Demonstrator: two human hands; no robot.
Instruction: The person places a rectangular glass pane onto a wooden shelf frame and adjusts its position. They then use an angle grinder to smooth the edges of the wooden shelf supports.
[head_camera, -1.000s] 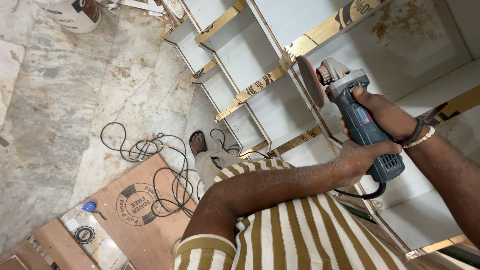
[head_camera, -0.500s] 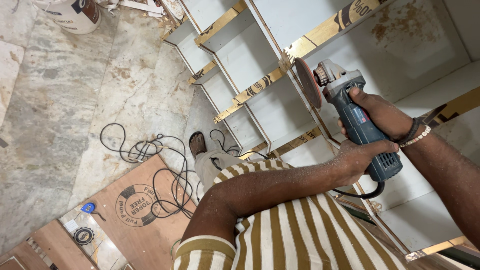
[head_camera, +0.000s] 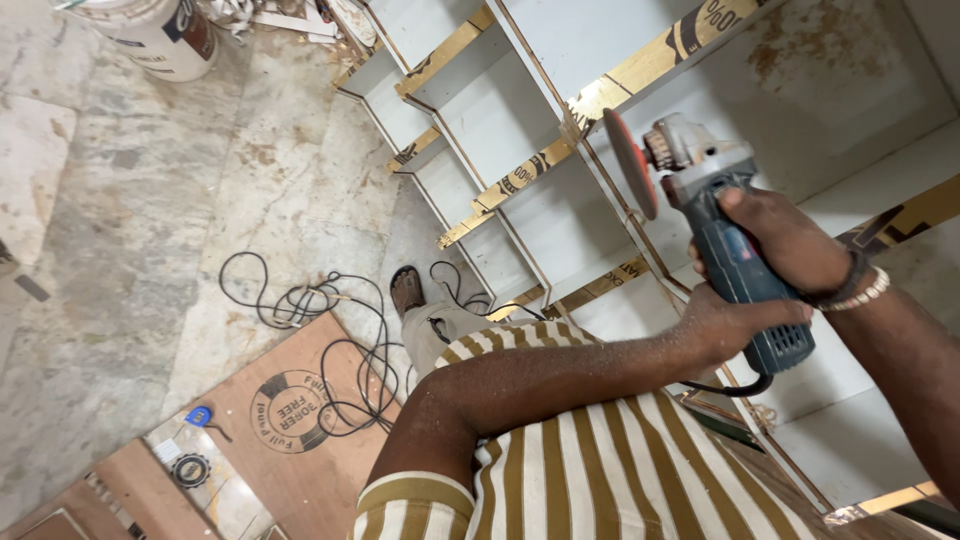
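Observation:
Both my hands hold a blue-grey angle grinder (head_camera: 735, 260) with a reddish sanding disc (head_camera: 629, 165). My right hand (head_camera: 790, 240), with bracelets at the wrist, wraps over the grinder's body. My left hand (head_camera: 722, 328) grips the rear handle, its dusty forearm reaching across from a striped sleeve. The disc sits right against the front edge of a white shelf unit (head_camera: 500, 115) with yellowish-brown edge strips (head_camera: 640, 75). The grinder's black cord (head_camera: 730, 388) loops out below the handle.
A tangle of black cable (head_camera: 330, 330) lies on the marble floor beside my sandalled foot (head_camera: 406, 290). Brown plywood sheets (head_camera: 290, 420) and a small blue object (head_camera: 198, 416) lie at the lower left. A white bucket (head_camera: 160, 35) stands at the top left.
The grinder and both hands have shifted only slightly along the shelf edge; the grip is the same.

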